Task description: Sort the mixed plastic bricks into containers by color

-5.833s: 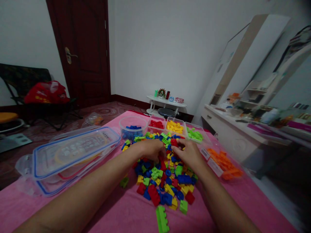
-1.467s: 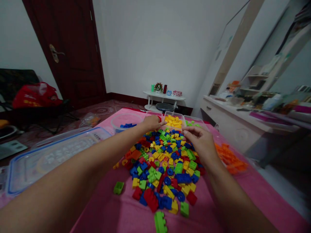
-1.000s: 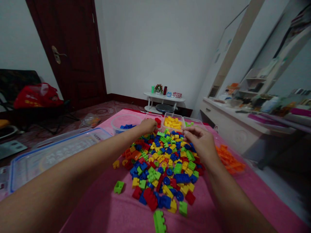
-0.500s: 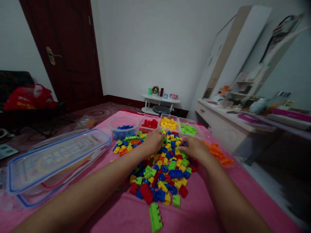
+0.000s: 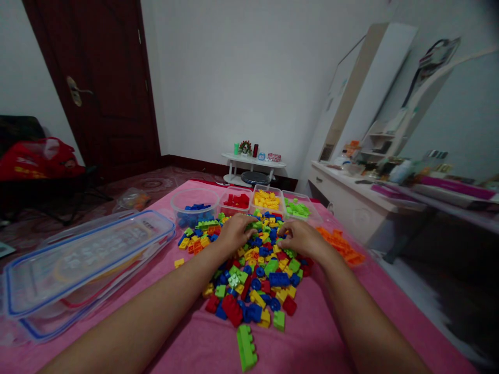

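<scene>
A heap of mixed plastic building blocks in red, yellow, blue, green and orange lies in front of me. Over its far left part is my left hand, fingers curled down and closed at a green building block. My right hand reaches into the heap's right side, thumb and index finger apart, with no block visibly held; its other fingers are partly hidden. Behind the heap stand clear tubs: a round one with blue blocks, then ones with red blocks, yellow blocks and green blocks.
Orange blocks lie in a clear container beyond my right wrist. Stacked clear lids with blue rims rest at left on the pink cloth. A long green block lies nearest me. A white dresser stands at right.
My left hand has drawn back slightly toward me and left, and a green block now shows at its fingertips. My right hand has shifted a little left over the heap. The view has turned slightly.
</scene>
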`<state>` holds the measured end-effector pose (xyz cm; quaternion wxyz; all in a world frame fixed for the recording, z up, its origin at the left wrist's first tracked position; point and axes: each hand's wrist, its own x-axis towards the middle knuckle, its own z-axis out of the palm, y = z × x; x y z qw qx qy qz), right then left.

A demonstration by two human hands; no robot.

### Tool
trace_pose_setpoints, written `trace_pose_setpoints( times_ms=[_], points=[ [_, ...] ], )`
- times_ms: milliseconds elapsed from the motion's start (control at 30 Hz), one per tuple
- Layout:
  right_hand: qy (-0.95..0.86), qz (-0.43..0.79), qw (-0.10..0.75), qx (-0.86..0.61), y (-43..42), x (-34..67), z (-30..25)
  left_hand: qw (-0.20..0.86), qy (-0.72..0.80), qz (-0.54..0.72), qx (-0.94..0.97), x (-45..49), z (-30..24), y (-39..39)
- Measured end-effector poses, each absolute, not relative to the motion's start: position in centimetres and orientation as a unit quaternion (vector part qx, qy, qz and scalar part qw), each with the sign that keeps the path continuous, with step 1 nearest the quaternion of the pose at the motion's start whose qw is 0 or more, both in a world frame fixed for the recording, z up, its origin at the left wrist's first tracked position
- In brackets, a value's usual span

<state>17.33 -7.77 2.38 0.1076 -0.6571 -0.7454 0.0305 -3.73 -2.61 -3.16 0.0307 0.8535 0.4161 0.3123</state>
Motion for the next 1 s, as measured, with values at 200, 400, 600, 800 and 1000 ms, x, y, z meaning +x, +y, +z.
trace_pose_setpoints(
  times_ms=[200, 400, 600, 800, 1000],
  points=[
    [-0.748, -0.011, 0.144, -0.647, -8.1, 16.3, 3.3, 0.039, 0.386, 0.370, 0.844, -3.3, -3.2, -3.2],
    [-0.728, -0.064, 0.028, -0.682, -8.2, 15.9, 1.7, 0.002, 0.410, 0.330, 0.850, -3.3, -3.9, -2.7],
    [-0.732, -0.047, 0.022, -0.679, -7.8, 16.0, 0.6, 0.029, 0.390, 0.338, 0.856, -3.1, -4.2, -2.6],
    [-0.754, 0.002, 0.095, -0.650, -7.0, 17.1, 1.1, 0.078, 0.357, 0.419, 0.831, -3.0, -4.2, -2.6],
    [-0.751, 0.074, 0.331, -0.566, -7.2, 14.8, 1.3, 0.183, 0.290, 0.482, 0.807, -2.7, -3.2, -3.6]
  ],
)
